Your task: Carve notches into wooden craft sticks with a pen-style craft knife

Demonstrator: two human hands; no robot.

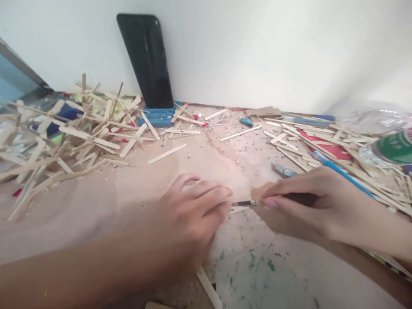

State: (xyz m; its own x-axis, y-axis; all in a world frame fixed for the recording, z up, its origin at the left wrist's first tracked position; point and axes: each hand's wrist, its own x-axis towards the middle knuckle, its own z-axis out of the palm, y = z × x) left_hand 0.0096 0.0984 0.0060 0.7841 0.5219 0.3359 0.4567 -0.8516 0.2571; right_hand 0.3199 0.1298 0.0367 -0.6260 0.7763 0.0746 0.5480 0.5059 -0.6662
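Observation:
My left hand [189, 219] rests low on the wooden table [206, 167], its fingers curled and pinched onto a thin wooden stick [237, 210] that pokes out beside its fingertips. My right hand [302, 206] is closed around a small knife or cutter [247, 203], whose dark, metal-tipped end points left and meets the fingertips of the left hand. The two hands nearly touch at the centre of the view. Another wooden stick [209, 289] lies under my left wrist near the bottom edge.
A big heap of ice-cream sticks [74, 133] covers the left. More sticks, a blue pencil [344, 174] and a plastic bottle [386, 146] lie at the right. A black phone [146, 60] leans on the wall in a blue stand [157, 116]. Green paint flecks mark the near table.

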